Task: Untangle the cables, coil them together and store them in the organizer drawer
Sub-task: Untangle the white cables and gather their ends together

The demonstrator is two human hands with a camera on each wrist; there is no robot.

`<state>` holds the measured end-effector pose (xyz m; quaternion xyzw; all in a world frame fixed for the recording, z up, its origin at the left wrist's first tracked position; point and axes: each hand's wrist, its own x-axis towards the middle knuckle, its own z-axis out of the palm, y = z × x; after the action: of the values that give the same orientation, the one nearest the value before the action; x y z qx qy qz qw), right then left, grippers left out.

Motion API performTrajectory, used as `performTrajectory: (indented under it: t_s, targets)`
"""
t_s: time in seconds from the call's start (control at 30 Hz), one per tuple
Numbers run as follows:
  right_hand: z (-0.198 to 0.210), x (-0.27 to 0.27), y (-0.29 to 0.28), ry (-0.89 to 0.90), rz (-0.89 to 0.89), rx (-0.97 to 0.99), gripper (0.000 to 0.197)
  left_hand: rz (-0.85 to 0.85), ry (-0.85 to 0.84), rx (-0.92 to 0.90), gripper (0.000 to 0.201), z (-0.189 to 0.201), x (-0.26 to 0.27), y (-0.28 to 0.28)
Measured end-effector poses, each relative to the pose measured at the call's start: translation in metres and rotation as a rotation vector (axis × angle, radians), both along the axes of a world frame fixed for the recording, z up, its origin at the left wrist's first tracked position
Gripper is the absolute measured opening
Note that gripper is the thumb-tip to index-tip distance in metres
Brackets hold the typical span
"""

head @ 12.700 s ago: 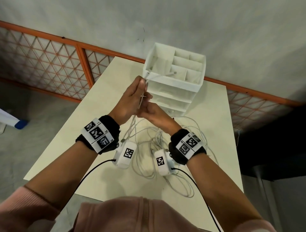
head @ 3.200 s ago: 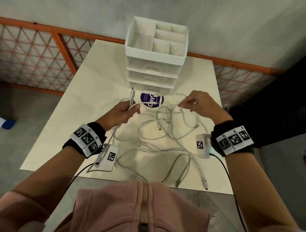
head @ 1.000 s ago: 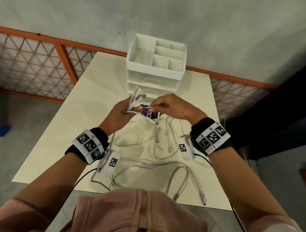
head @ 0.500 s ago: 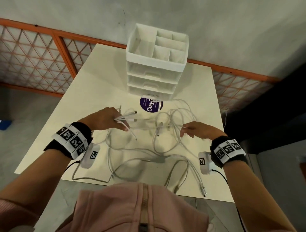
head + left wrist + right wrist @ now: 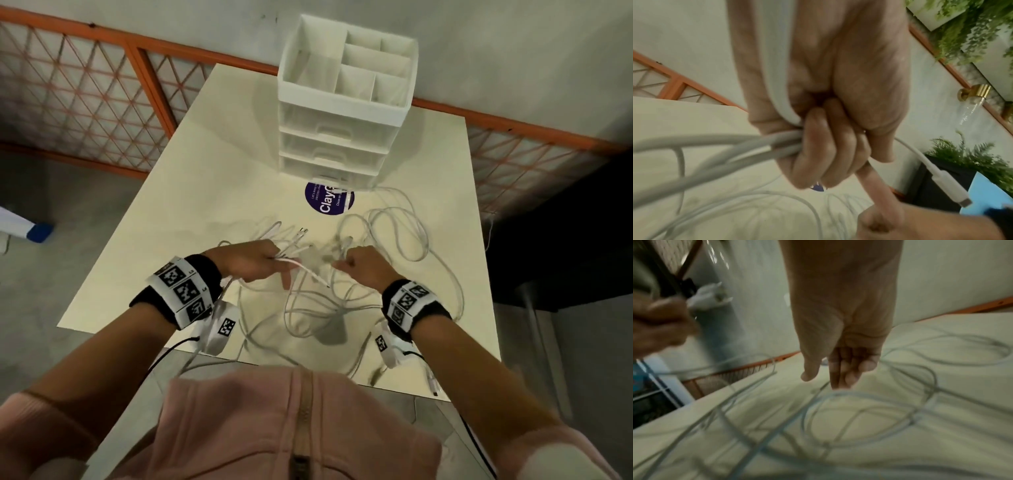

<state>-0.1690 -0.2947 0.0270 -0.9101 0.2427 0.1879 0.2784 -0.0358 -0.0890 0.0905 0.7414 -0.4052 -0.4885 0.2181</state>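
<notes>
Several white cables lie in tangled loops on the cream table. My left hand grips a bundle of cable ends above the table's middle. In the left wrist view that hand is a fist around the cables, with one finger pointing out and a connector sticking out beside it. My right hand hovers just right of the left. In the right wrist view its fingers are loose, the thumb apart, with no cable held. The white organizer stands at the back, drawers closed.
A round purple sticker lies in front of the organizer. Some cable ends hang over the table's near edge by my right wrist. An orange lattice fence runs behind the table, and a dark piece of furniture stands to the right.
Half a second ago my right hand was out to the right with a cable stretched from the left hand. It has since come back in beside the left hand.
</notes>
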Motion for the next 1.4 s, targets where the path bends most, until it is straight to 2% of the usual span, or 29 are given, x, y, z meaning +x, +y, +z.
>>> performTrajectory:
  t_s: [0.13,0.23,0.27,0.33,0.4,0.5,0.57,0.67,0.73,0.83,0.93,1.03,1.13,1.23,1.33,1.4]
  targets:
    - [-0.017,0.009,0.009,0.025,-0.051,0.037,0.024,0.191,-0.029,-0.077,0.039,0.004,0.003,-0.001]
    - [-0.009,0.018,0.004,-0.110,-0.164,0.169,0.012,0.393,0.043,-0.133,0.045,0.001,0.007,-0.005]
    - [-0.001,0.022,0.002,-0.179,-0.186,0.244,0.017,0.458,0.070,-0.153,0.047,0.000,0.007,-0.007]
    - [0.020,0.030,0.000,-0.300,-0.142,0.397,0.026,0.562,0.101,-0.206,0.048,-0.001,0.009,-0.011]
    - [0.045,0.039,0.007,-0.349,-0.005,0.511,0.025,0.631,0.169,-0.296,0.048,-0.001,0.009,-0.017]
    - [0.070,0.051,0.026,-0.354,0.169,0.515,0.017,0.666,0.266,-0.432,0.040,0.003,0.006,-0.027]
    - [0.075,0.054,0.039,-0.372,0.210,0.532,0.017,0.656,0.237,-0.515,0.035,0.007,0.004,-0.033]
    - [0.072,0.050,0.042,-0.340,0.153,0.553,0.012,0.698,0.083,-0.587,0.035,0.005,0.007,-0.034]
    - [0.070,0.042,0.029,-0.253,0.164,0.469,0.019,0.807,0.028,-0.630,0.037,0.004,0.015,-0.029]
    - [0.056,0.020,-0.011,-0.124,0.191,0.238,0.025,0.988,0.010,-0.708,0.040,0.009,0.031,-0.019]
    - [0.040,-0.002,-0.051,-0.114,0.110,0.100,0.017,1.153,0.093,-0.833,0.044,0.013,0.045,-0.010]
    - [0.035,-0.014,-0.082,-0.006,0.070,-0.122,0.017,1.233,0.140,-0.928,0.045,0.016,0.045,-0.009]
    - [0.041,-0.017,-0.098,-0.070,-0.014,-0.080,0.029,1.208,0.056,-0.882,0.045,0.017,0.043,-0.009]
    - [0.066,-0.003,-0.088,-0.200,-0.003,0.025,0.023,1.009,-0.053,-0.811,0.039,0.014,0.040,-0.013]
    - [0.101,0.020,-0.061,-0.346,0.042,0.146,0.008,0.804,-0.012,-0.760,0.030,0.012,0.026,-0.024]
    - [0.121,0.033,-0.044,-0.399,0.106,0.152,0.017,0.713,0.041,-0.739,0.017,0.016,0.014,-0.034]
